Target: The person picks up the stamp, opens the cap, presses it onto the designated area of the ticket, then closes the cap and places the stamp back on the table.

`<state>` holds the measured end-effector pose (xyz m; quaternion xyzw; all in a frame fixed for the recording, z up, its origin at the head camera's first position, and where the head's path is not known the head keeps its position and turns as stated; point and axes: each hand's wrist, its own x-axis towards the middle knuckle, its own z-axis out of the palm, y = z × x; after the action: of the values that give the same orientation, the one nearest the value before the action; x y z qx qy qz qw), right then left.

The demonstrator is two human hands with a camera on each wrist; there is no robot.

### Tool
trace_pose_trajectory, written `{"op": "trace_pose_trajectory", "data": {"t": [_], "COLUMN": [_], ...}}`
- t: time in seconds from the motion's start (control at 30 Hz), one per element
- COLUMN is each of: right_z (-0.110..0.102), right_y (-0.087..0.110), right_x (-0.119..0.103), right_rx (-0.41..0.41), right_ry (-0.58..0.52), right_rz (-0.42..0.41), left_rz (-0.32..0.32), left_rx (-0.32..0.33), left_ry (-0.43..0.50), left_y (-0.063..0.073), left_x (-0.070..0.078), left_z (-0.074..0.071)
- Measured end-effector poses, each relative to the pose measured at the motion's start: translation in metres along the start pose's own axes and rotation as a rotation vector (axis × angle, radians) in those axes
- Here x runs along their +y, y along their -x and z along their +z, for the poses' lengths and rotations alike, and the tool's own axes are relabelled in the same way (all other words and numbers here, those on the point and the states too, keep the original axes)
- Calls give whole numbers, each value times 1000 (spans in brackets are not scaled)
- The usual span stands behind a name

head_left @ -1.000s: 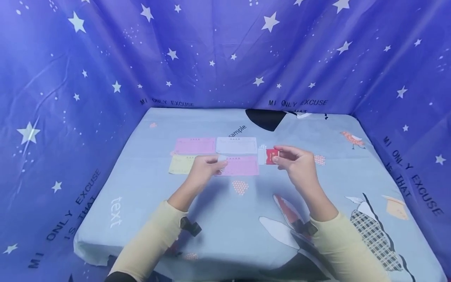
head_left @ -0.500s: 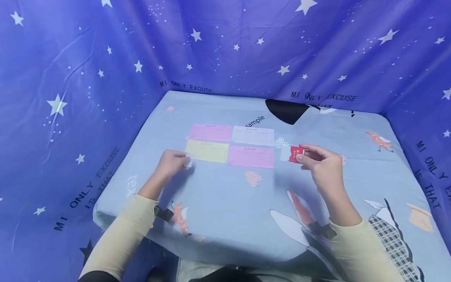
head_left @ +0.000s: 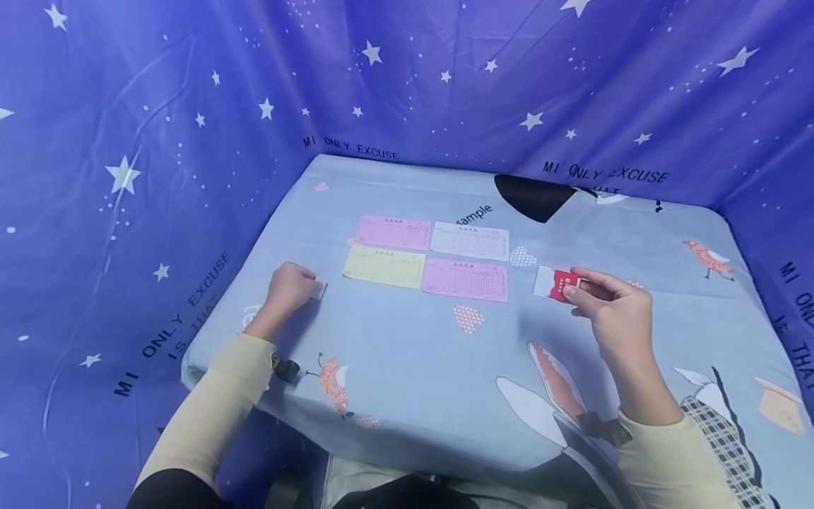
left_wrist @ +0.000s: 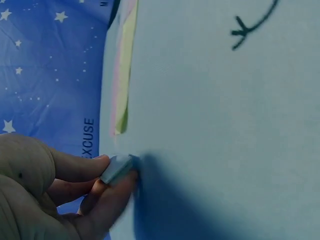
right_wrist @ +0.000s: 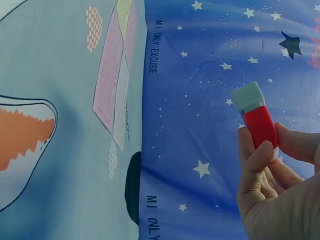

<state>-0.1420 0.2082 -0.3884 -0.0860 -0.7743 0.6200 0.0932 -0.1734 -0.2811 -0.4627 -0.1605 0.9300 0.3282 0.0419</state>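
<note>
My right hand [head_left: 620,314] pinches a white eraser in a red printed sleeve [head_left: 563,285] between thumb and fingers, raised over the right part of the table. In the right wrist view the bare pale end of the eraser [right_wrist: 249,96] points away from the fingers. Toward the table's left side, my left hand [head_left: 289,291] pinches a small whitish block [left_wrist: 118,169] by its edges. Much of that block is covered by the fingertips.
Printed paper slips lie in two rows on the table: pink [head_left: 394,232] and white [head_left: 470,242] behind, yellow [head_left: 384,267] and pink [head_left: 466,281] in front. A patterned light-blue cloth [head_left: 420,375] covers the table. Blue starry curtains [head_left: 407,85] surround its back and sides.
My left hand has moved left, off the paper slips, with the small whitish block. The view has turned left and down; the right hand keeps its hold on the eraser.
</note>
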Motion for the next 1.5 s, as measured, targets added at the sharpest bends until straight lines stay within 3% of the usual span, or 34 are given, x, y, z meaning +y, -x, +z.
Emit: {"op": "trace_pose_trajectory", "data": {"t": [0.13,0.6,0.77,0.9,1.03,1.13,1.27,1.5], "right_z": [-3,-12,-14,-15,-13,-12,-12,-16], "right_y": [1,1,1,1,2,3,4,9], "right_x": [0,2,1,0,1,1,1,8], "right_rx": [12,16,11,7,25,28,12,5], "right_ry": [-59,-145,-151,-141,-104,-79,-78,-48], "right_rz": [5,-9,-22,-23,-14,-20,-38,-21], "left_rz": [11,10,90,248,456,550,594,609], "left_rx": [13,54,142,189,102,-14,-124,-173], "left_ry": [-84,-152,-201,-268,-418,-506,-539,-545], "left_y": [-3,-4,1,8,22,30,28,10], "left_x": [-1,3,18,46,86,113,135,153], "left_z": [3,16,21,34,60,81,102,122]}}
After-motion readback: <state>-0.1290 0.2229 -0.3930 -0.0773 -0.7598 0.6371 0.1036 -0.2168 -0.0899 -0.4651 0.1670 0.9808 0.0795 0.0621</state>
